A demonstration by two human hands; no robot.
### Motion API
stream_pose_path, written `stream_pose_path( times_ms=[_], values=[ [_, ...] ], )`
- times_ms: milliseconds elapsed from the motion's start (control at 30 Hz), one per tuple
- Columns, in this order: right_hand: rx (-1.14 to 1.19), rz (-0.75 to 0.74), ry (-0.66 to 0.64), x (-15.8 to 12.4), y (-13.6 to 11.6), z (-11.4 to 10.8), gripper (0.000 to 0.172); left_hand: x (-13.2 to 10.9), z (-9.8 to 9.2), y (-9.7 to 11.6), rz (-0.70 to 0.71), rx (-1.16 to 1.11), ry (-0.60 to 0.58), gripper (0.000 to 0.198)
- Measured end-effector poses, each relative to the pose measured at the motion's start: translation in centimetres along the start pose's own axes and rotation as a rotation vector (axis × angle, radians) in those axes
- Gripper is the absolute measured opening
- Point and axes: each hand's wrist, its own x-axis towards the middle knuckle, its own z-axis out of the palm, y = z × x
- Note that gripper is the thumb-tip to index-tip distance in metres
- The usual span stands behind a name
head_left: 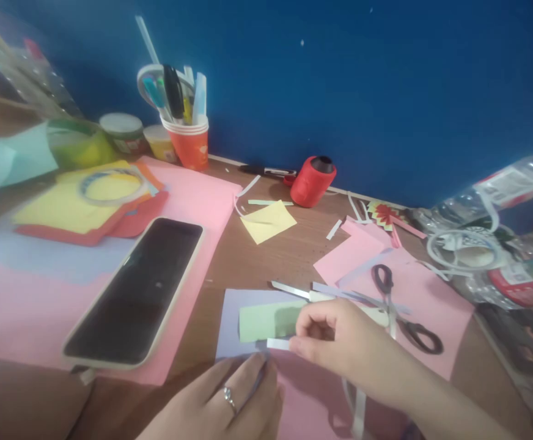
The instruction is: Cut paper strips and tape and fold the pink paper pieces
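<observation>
My right hand [335, 336] pinches a short white paper strip [277, 343] between thumb and forefinger. The strip lies over the lower edge of a pale green paper rectangle [261, 321], which rests on a lavender sheet [228, 315]. My left hand [243, 397], with a ring on one finger, lies palm down on the lower part of the lavender sheet. Its fingers are bent a little, and their tips are partly hidden. Under my hands is a pink sheet [301, 397]. Just right of my right hand are dark-handled scissors [388, 299] and lavender strips.
A phone [136, 293] lies on pink paper at left. Behind it are a tape roll [110, 200] on yellow paper and an orange cup [191, 146] of pens. A red object with a black top [313, 181] stands by the wall. Plastic bottles [514, 183] lie at right.
</observation>
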Motion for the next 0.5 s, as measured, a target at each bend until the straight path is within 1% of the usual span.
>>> stream_pose_path(
  times_ms=[233,367,500],
  values=[
    [-0.025,0.027,-0.016,0.9,0.7,0.3,0.021,-0.2,0.1,0.2,-0.048,0.008,0.033,0.028],
    [-0.043,0.036,-0.019,0.9,1.2,0.3,0.023,0.0,-0.1,0.2,-0.041,0.003,0.01,0.027],
    [-0.029,0.018,0.006,1.0,1.5,0.5,0.026,-0.1,0.0,0.3,-0.059,-0.017,-0.001,0.029]
  ],
)
